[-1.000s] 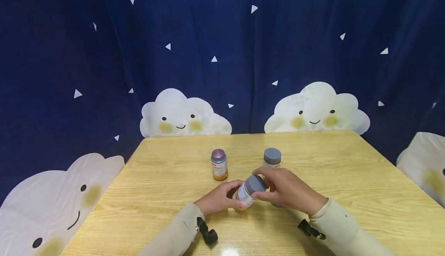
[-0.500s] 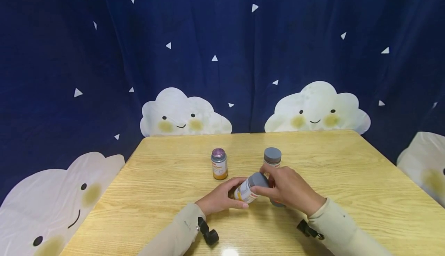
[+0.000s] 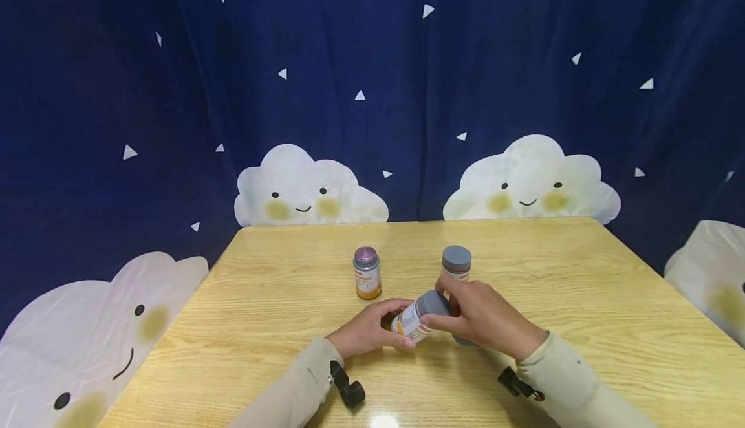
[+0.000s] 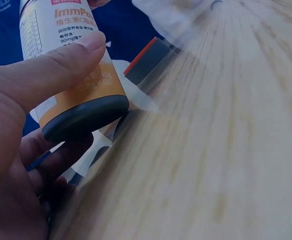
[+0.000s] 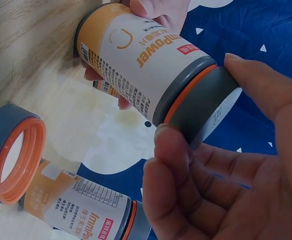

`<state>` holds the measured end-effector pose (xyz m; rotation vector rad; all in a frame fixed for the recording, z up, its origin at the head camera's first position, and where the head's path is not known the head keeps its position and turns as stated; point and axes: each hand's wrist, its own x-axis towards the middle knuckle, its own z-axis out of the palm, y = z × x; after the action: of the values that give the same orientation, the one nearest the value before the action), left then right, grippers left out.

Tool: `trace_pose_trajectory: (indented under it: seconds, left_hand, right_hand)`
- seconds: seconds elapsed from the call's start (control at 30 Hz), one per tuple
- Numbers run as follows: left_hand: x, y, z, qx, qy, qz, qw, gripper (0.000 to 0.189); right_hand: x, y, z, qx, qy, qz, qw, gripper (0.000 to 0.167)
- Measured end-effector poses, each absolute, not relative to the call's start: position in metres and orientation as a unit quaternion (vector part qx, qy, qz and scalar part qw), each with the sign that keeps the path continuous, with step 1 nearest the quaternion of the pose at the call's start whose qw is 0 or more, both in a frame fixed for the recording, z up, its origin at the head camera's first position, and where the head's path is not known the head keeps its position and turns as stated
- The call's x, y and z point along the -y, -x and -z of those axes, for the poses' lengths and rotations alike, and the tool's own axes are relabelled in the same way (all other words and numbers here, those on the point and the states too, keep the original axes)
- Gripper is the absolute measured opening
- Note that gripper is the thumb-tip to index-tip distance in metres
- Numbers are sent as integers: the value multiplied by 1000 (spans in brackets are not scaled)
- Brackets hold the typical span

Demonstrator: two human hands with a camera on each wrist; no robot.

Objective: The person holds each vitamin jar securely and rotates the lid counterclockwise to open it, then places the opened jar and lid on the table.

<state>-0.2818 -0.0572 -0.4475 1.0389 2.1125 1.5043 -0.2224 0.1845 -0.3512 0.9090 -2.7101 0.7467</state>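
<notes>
My left hand [image 3: 368, 331] grips a white and orange supplement bottle [image 3: 409, 323] tilted to the right, thumb across its label. On its top end sits a grey lid [image 3: 433, 303] with an orange band, pinched between thumb and fingers of my right hand [image 3: 489, 317]. In the right wrist view the lid [image 5: 201, 107] shows a narrow orange band at the bottle's neck. A loose grey lid [image 5: 23, 150] with an orange inside lies on the table, mostly hidden under my right hand in the head view.
An uncapped bottle [image 3: 367, 279] with a shiny purple seal stands behind my left hand. Another bottle [image 3: 456, 260], with its grey lid on, stands behind my right hand. The wooden table [image 3: 279, 273] ends at a dark blue curtain [image 3: 372, 46].
The bottle and my right hand have shifted slightly right. The bottle has turned, so more of its orange label shows. Over the last half second only slight movement is seen.
</notes>
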Motion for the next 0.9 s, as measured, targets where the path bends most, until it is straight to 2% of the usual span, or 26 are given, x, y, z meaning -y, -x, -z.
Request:
trace_pose_trajectory:
  seconds: [0.5,0.9]
  left_hand:
    - [56,283,447,-765,-365,-507,157,58]
    - [56,283,448,-755,-358,-524,165,58]
  right_hand:
    - [-187,223,350,904,-337,-239,110,37]
    - [-188,224,351,901,-344,-237,114,35]
